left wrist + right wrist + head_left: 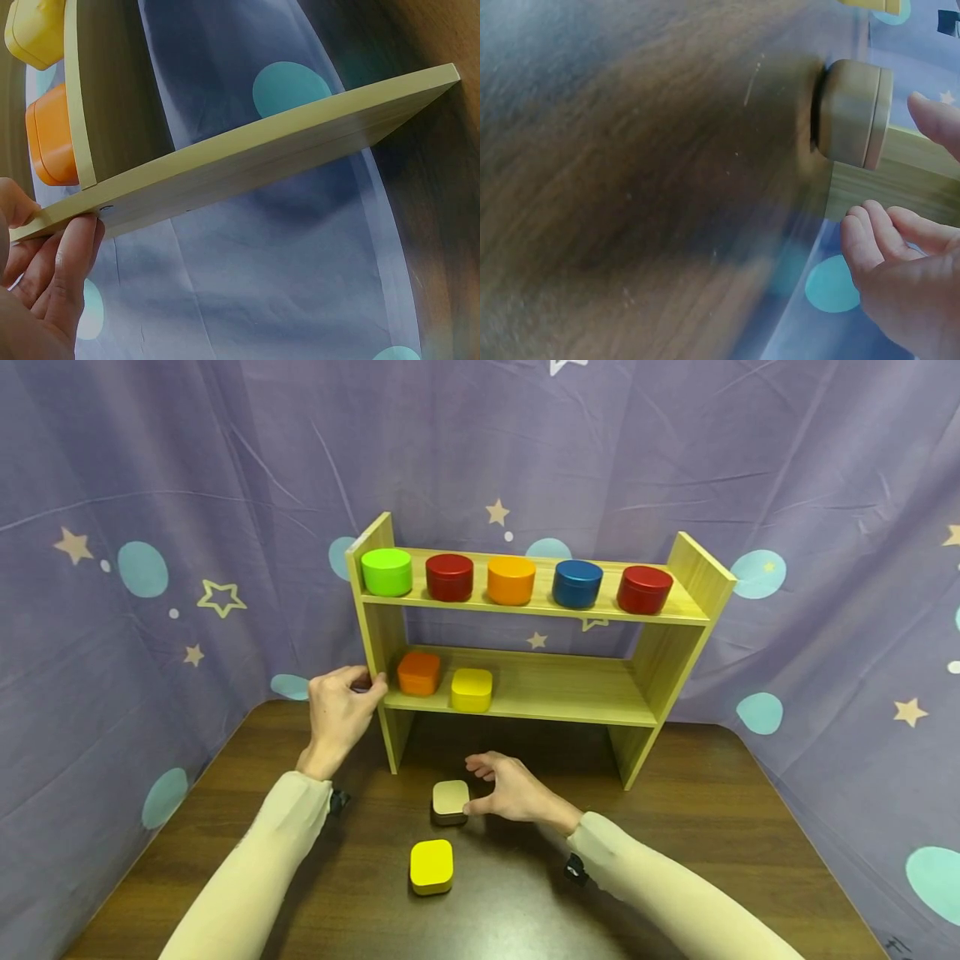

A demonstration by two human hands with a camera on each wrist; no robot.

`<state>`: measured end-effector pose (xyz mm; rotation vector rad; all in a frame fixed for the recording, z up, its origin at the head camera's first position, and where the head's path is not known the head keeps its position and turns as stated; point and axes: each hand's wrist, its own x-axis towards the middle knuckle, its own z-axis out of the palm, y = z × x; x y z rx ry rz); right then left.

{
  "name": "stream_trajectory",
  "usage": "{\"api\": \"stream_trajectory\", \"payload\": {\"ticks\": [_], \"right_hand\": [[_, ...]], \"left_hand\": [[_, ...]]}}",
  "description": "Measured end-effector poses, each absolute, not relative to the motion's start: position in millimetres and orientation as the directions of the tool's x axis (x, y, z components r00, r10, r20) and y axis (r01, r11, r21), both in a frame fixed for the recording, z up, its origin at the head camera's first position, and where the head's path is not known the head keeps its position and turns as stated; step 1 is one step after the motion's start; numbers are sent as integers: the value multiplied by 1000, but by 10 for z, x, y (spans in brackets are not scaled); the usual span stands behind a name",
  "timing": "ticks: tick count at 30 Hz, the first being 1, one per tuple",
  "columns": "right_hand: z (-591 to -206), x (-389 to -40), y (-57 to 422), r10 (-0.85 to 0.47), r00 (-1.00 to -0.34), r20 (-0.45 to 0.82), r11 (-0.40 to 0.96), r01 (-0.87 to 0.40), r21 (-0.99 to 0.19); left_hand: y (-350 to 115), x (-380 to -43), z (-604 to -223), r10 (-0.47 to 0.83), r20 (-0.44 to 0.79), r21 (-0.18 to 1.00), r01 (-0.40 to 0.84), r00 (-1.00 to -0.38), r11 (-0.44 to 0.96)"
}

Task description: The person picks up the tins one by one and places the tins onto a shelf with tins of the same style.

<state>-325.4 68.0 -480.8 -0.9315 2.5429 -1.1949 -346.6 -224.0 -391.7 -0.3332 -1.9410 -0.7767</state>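
My left hand (339,714) pinches the front edge of the left side panel of a small wooden shelf (562,687); the left wrist view shows its thumb (15,204) on one face and fingers (71,259) on the other. On the tabletop, my right hand (513,789) is beside a pale gold square tin (451,799), thumb and fingers spread apart with nothing between them. In the right wrist view a gap shows between the tin (851,112) and the fingertips (862,225). A yellow square tin (431,866) lies nearer on the table.
The upper shelf bears several round tins: green (387,572), red (449,578), orange (511,581), blue (577,584) and another red (644,590). On the lower shelf stand an orange square tin (418,673) and a yellow one (472,690). A purple curtain (480,452) hangs behind the brown table (712,827).
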Motion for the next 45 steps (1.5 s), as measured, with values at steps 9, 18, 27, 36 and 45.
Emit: {"api": "stream_trajectory", "payload": {"ticks": [9,18,27,36,45], "right_hand": [[-4909,-3275,631,-612,-786,88,493,-466,-735],[-5000,-3275,586,-615,-786,66,494,-449,-744],[-5020,-3261,557,-625,-778,62,502,-462,-731],[-5023,-3261,548,-630,-774,64,495,-465,-734],[-5047,-3265,552,-619,-782,69,485,-450,-749]], "left_hand": [[-2239,-3462,-3906,-98,868,388,540,-488,746],[-2238,-3452,-3916,-95,865,388,537,-492,749],[-2241,-3461,-3922,-90,867,381,536,-489,753],[-2242,-3460,-3918,-95,868,383,537,-486,752],[-2236,-3462,-3915,-96,872,379,538,-480,753]]}}
